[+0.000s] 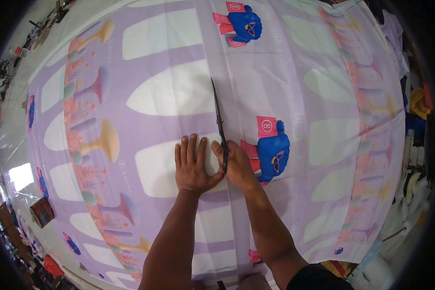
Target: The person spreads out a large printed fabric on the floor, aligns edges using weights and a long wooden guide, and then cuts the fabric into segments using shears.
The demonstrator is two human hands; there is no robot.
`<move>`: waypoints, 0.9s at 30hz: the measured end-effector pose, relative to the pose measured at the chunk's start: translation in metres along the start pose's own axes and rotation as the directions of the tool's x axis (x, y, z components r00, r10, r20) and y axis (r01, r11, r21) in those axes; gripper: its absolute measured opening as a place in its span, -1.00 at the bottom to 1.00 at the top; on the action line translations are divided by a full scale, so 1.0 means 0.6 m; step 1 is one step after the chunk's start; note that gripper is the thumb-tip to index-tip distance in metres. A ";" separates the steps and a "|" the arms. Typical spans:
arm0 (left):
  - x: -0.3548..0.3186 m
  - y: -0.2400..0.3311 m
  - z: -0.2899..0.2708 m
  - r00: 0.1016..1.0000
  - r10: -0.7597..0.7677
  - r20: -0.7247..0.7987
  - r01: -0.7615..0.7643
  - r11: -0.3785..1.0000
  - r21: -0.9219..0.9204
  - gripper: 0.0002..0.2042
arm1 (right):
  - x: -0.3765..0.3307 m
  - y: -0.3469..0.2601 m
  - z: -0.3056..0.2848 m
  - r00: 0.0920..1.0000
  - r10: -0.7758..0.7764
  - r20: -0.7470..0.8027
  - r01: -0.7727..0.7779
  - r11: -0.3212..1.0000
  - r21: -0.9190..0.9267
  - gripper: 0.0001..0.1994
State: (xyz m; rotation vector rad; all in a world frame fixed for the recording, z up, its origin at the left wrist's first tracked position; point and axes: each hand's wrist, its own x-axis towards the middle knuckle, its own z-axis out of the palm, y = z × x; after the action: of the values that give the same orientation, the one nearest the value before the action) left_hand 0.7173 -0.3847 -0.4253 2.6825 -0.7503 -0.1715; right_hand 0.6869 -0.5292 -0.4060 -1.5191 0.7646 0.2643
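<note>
A wide sheet of lilac printed fabric (164, 128) lies spread before me, patterned with white arch shapes, coral-coloured bands and blue cartoon figures. My right hand (237, 164) is closed round the handles of dark scissors (218, 113). Their long blades point away from me along a lengthwise line in the cloth, near the edge between the white shapes and the plainer lilac strip. The blades look nearly together; whether cloth lies between them is not clear. Flat on the fabric just left of the scissors rests my left hand (192, 166), fingers stretched forward and thumb reaching toward the handles.
The fabric covers most of a pale table (17, 150), whose surface shows at the left. A small brown box (42, 212) sits there beside the cloth. Assorted clutter lines both sides, including a yellow item (420, 102) at the far right.
</note>
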 end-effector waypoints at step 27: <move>0.001 0.003 -0.014 1.000 0.001 0.027 -0.001 1.000 -0.016 -0.02 | 0.129 -0.096 -0.001 0.997 -0.058 -0.050 0.055 0.997 -0.060 -0.37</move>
State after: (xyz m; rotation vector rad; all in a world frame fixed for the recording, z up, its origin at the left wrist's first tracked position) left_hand 0.7187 -0.3839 -0.4165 2.6698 -0.7557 -0.2132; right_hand 0.7792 -0.5576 -0.4065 -1.6061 0.7587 0.2071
